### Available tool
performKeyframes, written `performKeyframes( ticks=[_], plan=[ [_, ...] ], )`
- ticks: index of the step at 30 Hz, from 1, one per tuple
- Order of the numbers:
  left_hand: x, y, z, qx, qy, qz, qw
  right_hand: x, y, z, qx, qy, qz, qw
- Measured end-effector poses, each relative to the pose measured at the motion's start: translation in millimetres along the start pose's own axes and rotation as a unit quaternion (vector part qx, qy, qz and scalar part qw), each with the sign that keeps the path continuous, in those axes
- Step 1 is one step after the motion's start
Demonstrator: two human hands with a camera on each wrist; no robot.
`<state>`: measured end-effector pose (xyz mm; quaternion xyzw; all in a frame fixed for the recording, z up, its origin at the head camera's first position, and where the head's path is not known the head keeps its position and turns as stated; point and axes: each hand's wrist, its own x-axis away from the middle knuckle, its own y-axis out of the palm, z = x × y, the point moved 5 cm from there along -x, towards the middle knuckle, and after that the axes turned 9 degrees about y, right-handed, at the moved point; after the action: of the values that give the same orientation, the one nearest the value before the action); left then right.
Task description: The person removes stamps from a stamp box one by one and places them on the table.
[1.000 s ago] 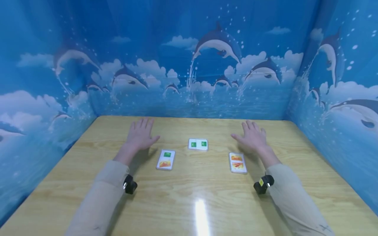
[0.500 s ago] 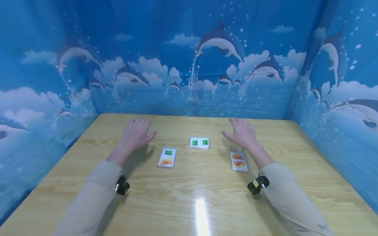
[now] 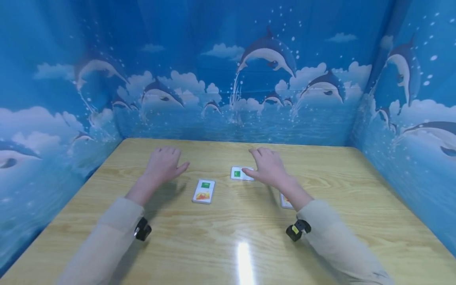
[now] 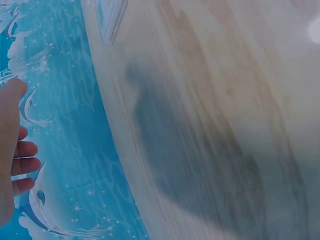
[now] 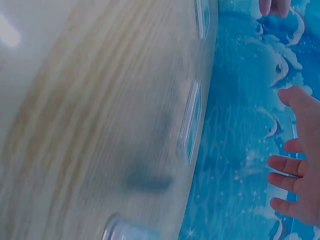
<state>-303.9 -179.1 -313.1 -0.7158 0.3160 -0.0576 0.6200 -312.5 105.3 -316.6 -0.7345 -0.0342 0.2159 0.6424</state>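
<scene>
Head view: left card (image 3: 204, 191) lies at four o'clock from left hand (image 3: 162, 164), middle card (image 3: 236, 173) at nine from right hand (image 3: 268, 166); both hands relaxed, thumbs apart.

A blue printed backdrop (image 3: 185, 37) stands along the far edge of a pale wood-grain table (image 3: 199, 233) and continues along both sides. Its sea scene shows leaping dolphins, the largest dolphin (image 3: 268, 46) right of centre above a splash trail, with white clouds (image 3: 179, 83) behind and scattered droplets overhead. Another big dolphin (image 3: 436, 133) is cut off by the right edge. A bright elongated light reflection (image 3: 245, 263) lies on the near tabletop
</scene>
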Motion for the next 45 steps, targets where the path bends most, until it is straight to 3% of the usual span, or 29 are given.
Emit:
performKeyframes(
  ticks=[3, 8, 25, 35, 45],
  plan=[
    [3.6, 1.0, 0.9, -0.016, 0.006, -0.002, 0.9999, -1, 4, -14, 0.005, -0.016, -0.008, 1.0],
    [9.8, 5.3, 6.5, -0.034, 0.022, -0.035, 0.9986, -3, 13, -36, 0.011, -0.03, -0.029, 0.999],
    [19.8, 21.1, 36.6, 0.019, 0.079, -0.063, 0.9946, -6, 38, -90, 0.021, -0.071, -0.078, 0.994],
    [18.0, 33.0, 43.8, 0.042, 0.102, -0.09, 0.9898, -8, 58, -106, 0.02, -0.075, -0.122, 0.99],
    [17.6, 45.8, 46.4, 0.095, 0.104, -0.142, 0.9799, -9, 71, -109, 0.031, -0.068, -0.159, 0.984]
  ],
)
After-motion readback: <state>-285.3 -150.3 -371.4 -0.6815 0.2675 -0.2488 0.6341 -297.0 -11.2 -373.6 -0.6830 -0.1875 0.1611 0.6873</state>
